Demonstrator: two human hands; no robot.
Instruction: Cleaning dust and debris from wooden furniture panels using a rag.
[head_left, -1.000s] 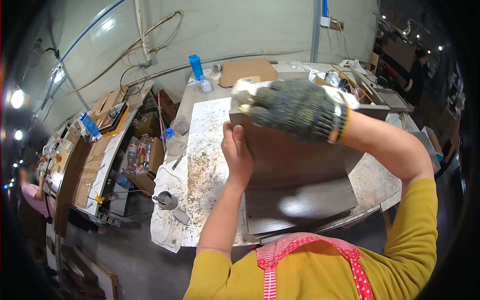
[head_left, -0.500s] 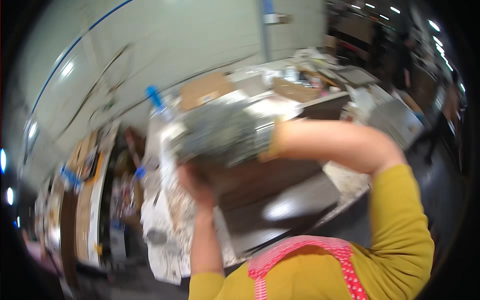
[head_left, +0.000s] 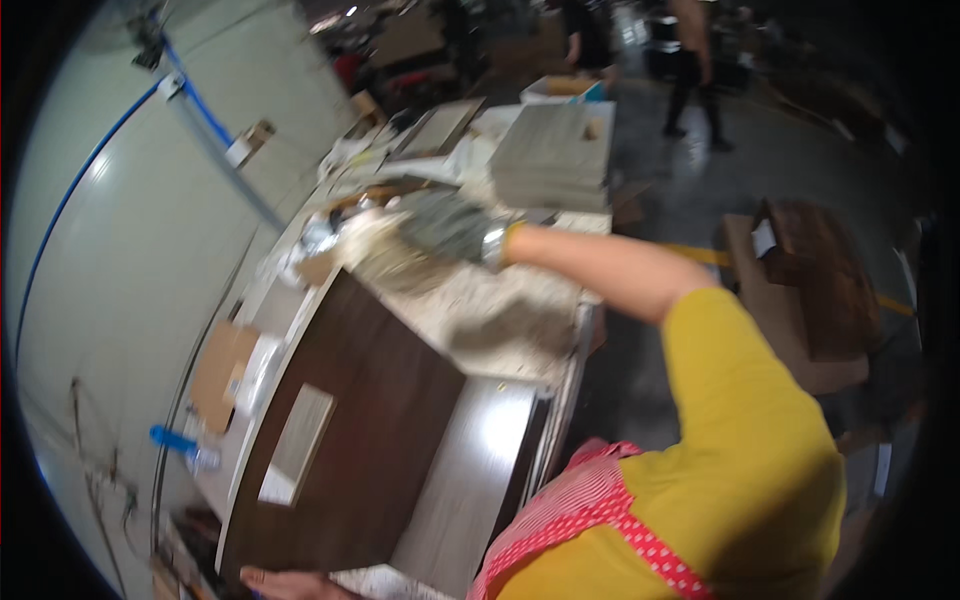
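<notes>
A dark brown wooden panel (head_left: 350,400) stands on edge, joined to or resting against a lighter grey-brown board (head_left: 465,480). It has a pale rectangular opening or patch near its middle. My bare left hand (head_left: 295,583) is at the panel's bottom end, fingers stretched out along the edge, partly cut off by the frame. Farther off, my right hand (head_left: 445,228), in a grey glove with a yellow cuff, reaches over the cluttered part of the table. Its fingers are smeared by motion beside a blurred pale yellowish thing (head_left: 375,250), and whether it grips that cannot be made out.
The worktable (head_left: 500,310) has a pale, worn covering. Stacked grey boards (head_left: 555,150) lie at its far end, and cardboard (head_left: 225,375) and a blue-topped bottle (head_left: 180,440) lie along the wall side. Brown boxes (head_left: 810,270) sit on the floor at right; people stand beyond.
My view has swung to the right. My right hand has left the spot by my left hand and the panel and now reaches up the table; my left hand is at the panel's bottom end.
</notes>
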